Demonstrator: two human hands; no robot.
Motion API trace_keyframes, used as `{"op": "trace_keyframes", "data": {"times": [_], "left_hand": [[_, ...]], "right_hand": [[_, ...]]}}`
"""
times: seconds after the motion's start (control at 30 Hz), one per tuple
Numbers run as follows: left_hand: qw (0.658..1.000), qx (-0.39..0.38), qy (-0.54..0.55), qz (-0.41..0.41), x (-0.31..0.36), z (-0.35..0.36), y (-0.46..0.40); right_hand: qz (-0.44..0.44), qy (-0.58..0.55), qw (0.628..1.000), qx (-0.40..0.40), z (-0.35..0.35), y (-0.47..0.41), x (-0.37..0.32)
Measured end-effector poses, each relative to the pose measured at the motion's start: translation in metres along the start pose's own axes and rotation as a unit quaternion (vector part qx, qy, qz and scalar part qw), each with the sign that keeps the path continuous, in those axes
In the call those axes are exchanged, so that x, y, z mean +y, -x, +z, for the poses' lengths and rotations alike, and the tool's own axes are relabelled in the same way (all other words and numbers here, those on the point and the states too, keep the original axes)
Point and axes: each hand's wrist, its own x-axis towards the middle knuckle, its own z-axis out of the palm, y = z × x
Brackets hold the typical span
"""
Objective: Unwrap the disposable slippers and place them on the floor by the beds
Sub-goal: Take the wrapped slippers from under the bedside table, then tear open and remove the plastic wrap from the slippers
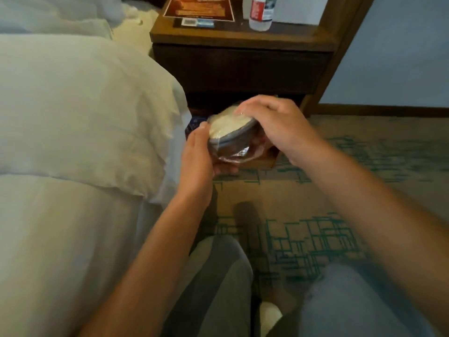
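Both hands are closed on one packet of slippers [230, 132], held in the air in front of the nightstand's lower opening, clear of the floor. Left hand [198, 152] cups the packet from below and from its near-left side, thumb up against the edge and fingers curled under, which looks like a supporting grip meant to keep the packet steady. Right hand [274, 125] comes over the top from the right, fingertips [243, 109] bent down onto the clear plastic wrap [240, 153] near the packet's far edge; whether they are actually pinching the film or only pressing on it I cannot tell, since the frame is soft there. The arrangement suits tearing: one hand anchors, the other finds a place to pull.

Through the film a white, textured upper and a grey sole rim show, and the wrap looks intact, so I judge the unwrapping is only starting.

Behind the packet stands the dark wooden nightstand [243, 66], with a water bottle [261, 13] near the right edge of its top and a printed card [199, 8] lying flat toward the left. Just left of the hands hangs the white bedding of the bed [85, 117], draped to the floor. Patterned carpet [315, 229] with teal lines lies below and to the right, open space where the slippers could go. At the bottom edge of view the person's knees [352, 300] are bent, suggesting a crouch beside the bed.
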Motion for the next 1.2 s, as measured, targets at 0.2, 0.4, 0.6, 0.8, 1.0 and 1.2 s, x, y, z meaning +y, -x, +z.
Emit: {"op": "trace_keyframes", "data": {"times": [0.2, 0.4, 0.6, 0.8, 1.0, 1.2], "left_hand": [[0.982, -0.139, -0.123, 0.042, -0.014, -0.001, 0.019], [0.965, -0.126, -0.200, 0.118, -0.026, 0.000, 0.036], [0.928, -0.264, -0.173, 0.198, -0.035, 0.009, 0.047], [0.886, -0.308, -0.247, 0.244, -0.034, 0.019, 0.058], [0.918, -0.192, -0.208, 0.279, -0.037, -0.002, 0.064], [0.921, -0.237, -0.251, 0.179, -0.032, -0.012, 0.055]], "right_hand": [[0.023, 0.017, 0.995, 0.091, -0.013, 0.018, 0.010], [0.106, -0.039, 0.982, 0.152, -0.025, 0.059, 0.053], [0.147, -0.199, 0.946, 0.208, -0.037, 0.086, 0.043], [0.191, -0.256, 0.921, 0.223, -0.025, 0.097, 0.029], [0.120, -0.153, 0.968, 0.161, -0.011, 0.102, 0.033], [-0.078, 0.031, 0.984, 0.157, -0.014, 0.111, 0.037]]}}
